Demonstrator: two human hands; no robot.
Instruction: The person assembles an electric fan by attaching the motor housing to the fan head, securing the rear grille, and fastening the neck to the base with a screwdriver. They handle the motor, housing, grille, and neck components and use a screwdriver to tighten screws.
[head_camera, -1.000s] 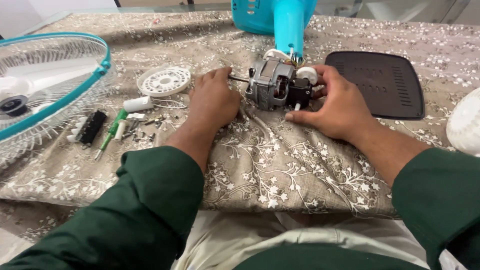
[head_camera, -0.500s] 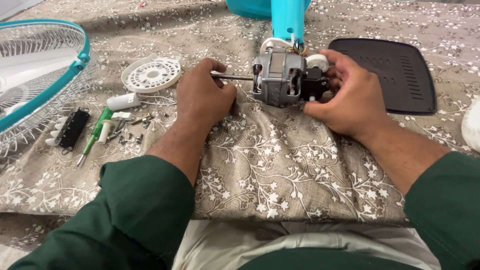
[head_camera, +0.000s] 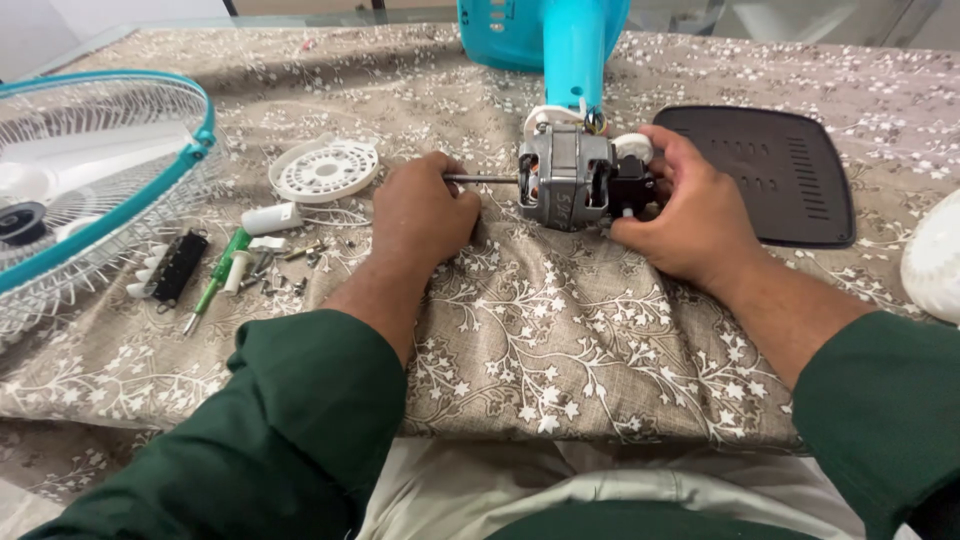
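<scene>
We found the fan motor (head_camera: 567, 183) lying on the patterned cloth (head_camera: 560, 330) at the teal stand (head_camera: 574, 50), its long axis crosswise, shaft (head_camera: 482, 179) pointing left. Our left hand (head_camera: 425, 215) curled shut around the shaft tip, hiding it. Our right hand (head_camera: 695, 215) gripped the motor's rear, fingertips hidden behind it.

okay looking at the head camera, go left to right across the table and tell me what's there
Fan guard → black switch block → green screwdriver → white round cover → left hand → motor → right hand → black panel.
</scene>
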